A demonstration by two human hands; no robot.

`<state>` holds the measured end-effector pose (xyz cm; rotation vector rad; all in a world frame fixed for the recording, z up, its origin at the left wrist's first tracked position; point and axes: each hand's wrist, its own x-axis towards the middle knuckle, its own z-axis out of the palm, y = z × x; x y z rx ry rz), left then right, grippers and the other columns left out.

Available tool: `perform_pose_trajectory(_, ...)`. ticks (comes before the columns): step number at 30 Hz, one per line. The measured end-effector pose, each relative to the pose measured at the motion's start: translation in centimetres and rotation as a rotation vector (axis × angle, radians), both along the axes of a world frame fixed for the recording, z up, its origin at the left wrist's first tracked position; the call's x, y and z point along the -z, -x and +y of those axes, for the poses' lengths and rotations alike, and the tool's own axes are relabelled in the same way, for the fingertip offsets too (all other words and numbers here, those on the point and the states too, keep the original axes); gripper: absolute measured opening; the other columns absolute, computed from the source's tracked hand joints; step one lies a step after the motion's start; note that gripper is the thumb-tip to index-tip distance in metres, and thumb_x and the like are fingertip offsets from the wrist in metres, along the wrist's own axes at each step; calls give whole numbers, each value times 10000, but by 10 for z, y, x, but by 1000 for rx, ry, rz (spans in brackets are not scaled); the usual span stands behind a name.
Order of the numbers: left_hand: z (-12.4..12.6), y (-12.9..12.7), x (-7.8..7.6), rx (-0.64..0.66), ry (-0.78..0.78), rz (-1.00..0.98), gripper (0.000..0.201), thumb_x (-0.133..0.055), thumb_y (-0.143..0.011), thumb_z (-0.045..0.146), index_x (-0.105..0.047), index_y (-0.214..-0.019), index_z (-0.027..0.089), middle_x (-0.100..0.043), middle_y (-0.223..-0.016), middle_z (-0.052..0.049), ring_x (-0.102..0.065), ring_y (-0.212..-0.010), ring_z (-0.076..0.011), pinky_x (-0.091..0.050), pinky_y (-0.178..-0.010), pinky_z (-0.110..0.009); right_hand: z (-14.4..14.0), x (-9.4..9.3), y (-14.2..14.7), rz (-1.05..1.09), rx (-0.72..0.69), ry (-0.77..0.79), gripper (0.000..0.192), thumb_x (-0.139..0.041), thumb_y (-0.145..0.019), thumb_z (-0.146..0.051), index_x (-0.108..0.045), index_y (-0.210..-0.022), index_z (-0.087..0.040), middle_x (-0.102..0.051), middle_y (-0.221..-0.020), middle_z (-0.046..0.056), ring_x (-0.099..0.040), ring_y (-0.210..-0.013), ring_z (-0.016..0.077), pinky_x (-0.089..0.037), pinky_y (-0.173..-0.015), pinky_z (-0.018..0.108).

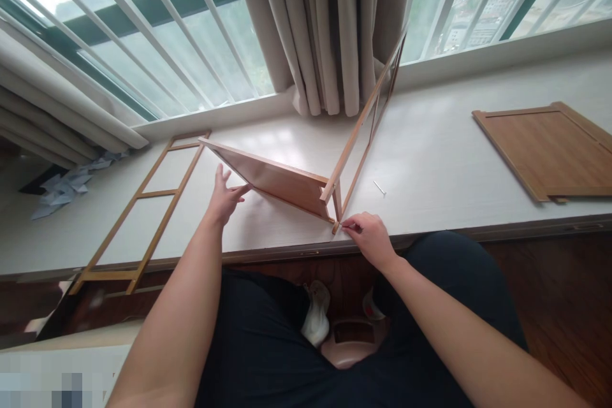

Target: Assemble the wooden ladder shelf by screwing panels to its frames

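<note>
Right hand (pixel 370 237) pinched on something too small to make out, at corner of upright wooden frame (pixel 366 124). Left hand (pixel 224 197) spread, propping tilted brown wooden panel (pixel 277 182) on white surface (pixel 430 159) below barred window (pixel 143 32).

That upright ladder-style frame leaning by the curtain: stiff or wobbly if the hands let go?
Probably wobbly. The upright frame is thin-railed and tilted, joined to the tilted panel only at its foot. The left hand props the panel and the right hand pinches the corner joint. It looks light and apt to tip.
</note>
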<state>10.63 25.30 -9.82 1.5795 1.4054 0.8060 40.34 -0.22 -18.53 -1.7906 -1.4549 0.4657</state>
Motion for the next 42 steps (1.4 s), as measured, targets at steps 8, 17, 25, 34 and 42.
perform_pose_trajectory(8,7,0,7,93,54,44,861,-875,-689,325,-503,-1466,335,-514,-1559,-120,-735,-951,-199,-548,-609,-237,0,1,0,10,13,7,60,-754,-882,-180,-761,-856,-234,-747,-818,25,-665,-839,223,-428,-832,360)
perform_pose_trajectory(17,0,-10,12,28,1,91,704,-836,-763,358,-524,-1389,279,-542,-1515,-146,-737,-820,-159,-563,-580,-246,1,-1,0,45,28,22,85,-740,-860,-159,-773,-834,-233,-742,-809,30,-661,-827,219,-437,-836,358)
perform_pose_trajectory(25,-7,-18,22,-13,-38,90,670,-783,-828,311,-461,-1415,273,-483,-1562,-141,-718,-791,-124,-577,-583,-240,0,-1,-1,59,24,18,102,-730,-862,-144,-781,-835,-228,-767,-852,36,-676,-861,219,-463,-864,357)
perform_pose_trajectory(34,-7,-15,27,-7,-57,114,695,-767,-843,382,-440,-1451,298,-471,-1566,-157,-722,-824,-147,-580,-594,-256,0,2,-1,60,29,-15,119,-740,-856,-130,-781,-838,-241,-764,-864,42,-658,-908,237,-478,-875,373)
perform_pose_trajectory(42,-10,-16,27,-18,-58,126,695,-764,-840,381,-439,-1448,290,-462,-1572,-160,-712,-861,-153,-571,-582,-244,0,0,-2,-4,-18,-55,154,-752,-853,-118,-720,-754,-232,-749,-879,38,-602,-912,237,-476,-852,365)
